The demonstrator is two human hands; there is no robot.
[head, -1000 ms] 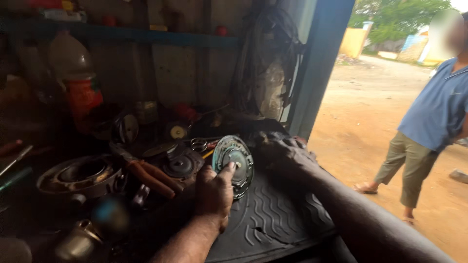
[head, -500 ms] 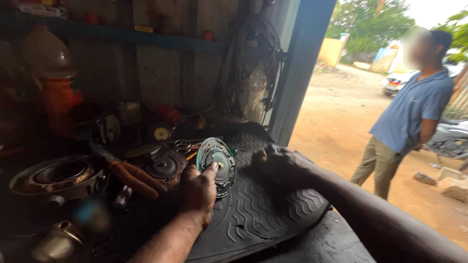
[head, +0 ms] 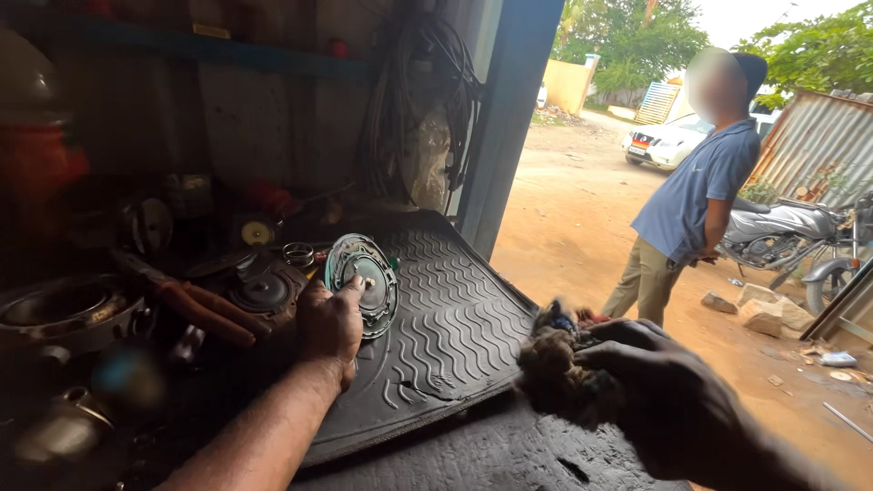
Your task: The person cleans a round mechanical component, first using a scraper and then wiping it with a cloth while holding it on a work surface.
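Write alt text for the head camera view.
A left hand holds a round metal disc upright on a ribbed black rubber mat, while the right hand grips a dirty rag. Pliers and metal parts lie left; a person in a blue shirt stands outside.

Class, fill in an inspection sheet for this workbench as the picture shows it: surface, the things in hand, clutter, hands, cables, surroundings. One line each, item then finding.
Surface: black ribbed rubber mat over a dark bench.
Things in hand: round metal disc propped on edge on the mat; dark rag.
Clutter: pliers with reddish handles, round metal parts and a small ring to the left, dim and partly blurred.
Hands: left hand steadies the disc; right hand grips the rag, away from the disc.
Cables: dark bundle of cables hanging by the blue post.
Surroundings: open doorway; person in a blue shirt standing outside on dirt ground; motorbike, car, trees.
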